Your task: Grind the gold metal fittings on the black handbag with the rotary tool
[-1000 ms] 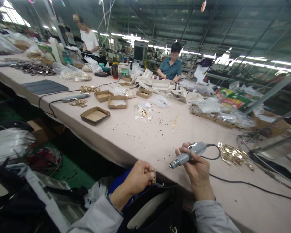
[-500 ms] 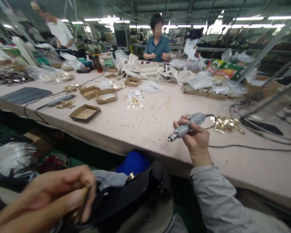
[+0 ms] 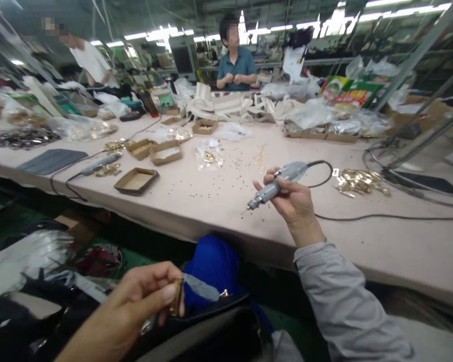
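Note:
My right hand (image 3: pixel 292 201) is wrapped round a grey electric screwdriver (image 3: pixel 268 192), its thin bit pointing down and left over the table edge. A black cable loops from its back end. Low in the view, my left hand (image 3: pixel 147 296) pinches a small gold-coloured metal fitting (image 3: pixel 176 297) with a dark edge between thumb and fingers. Beneath and beside that hand lies a black bag (image 3: pixel 215 327) with a small gold piece on its top edge. A pale translucent strip (image 3: pixel 200 286) lies between the hand and that piece. My left fingers partly hide the fitting.
Tiny dark screws (image 3: pixel 209 194) are scattered over the table (image 3: pixel 196 213). Around them are an open cardboard tray (image 3: pixel 136 182), a pile of gold fittings (image 3: pixel 362 182) and a second electric screwdriver (image 3: pixel 100 163). A co-worker (image 3: pixel 237 65) is across the table.
My left hand has moved right and the fitting shows more clearly. The screwdriver in my right hand has shifted slightly left and up. The black bag sits lower.

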Action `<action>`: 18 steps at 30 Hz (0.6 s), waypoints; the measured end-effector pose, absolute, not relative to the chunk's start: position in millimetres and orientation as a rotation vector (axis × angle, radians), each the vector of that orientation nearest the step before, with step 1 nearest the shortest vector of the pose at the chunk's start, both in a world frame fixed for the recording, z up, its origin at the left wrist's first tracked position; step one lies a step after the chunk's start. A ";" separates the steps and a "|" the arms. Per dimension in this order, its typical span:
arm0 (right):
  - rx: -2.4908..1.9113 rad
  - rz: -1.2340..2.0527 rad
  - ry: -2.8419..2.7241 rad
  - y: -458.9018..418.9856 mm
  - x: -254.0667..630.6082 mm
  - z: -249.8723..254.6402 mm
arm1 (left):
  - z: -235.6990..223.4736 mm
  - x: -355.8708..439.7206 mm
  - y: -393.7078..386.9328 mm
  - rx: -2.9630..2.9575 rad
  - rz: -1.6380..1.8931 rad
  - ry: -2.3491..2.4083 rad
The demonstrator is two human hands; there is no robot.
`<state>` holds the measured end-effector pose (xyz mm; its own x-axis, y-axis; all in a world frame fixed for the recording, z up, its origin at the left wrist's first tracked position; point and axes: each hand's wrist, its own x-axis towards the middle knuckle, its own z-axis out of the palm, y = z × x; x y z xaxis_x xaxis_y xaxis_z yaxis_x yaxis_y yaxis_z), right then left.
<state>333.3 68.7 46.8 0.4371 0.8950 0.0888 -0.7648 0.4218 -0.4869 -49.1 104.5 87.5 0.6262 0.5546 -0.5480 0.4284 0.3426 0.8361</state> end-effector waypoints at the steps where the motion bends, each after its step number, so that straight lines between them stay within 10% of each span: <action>1: -0.442 1.061 -0.349 74.3 332.5 43.5 | 87.2 -45.6 105.6 1.316 0.140 0.920; 18: -0.715 0.812 -0.336 153.2 290.6 -14.4 | -44.3 19.0 118.2 1.171 0.472 0.989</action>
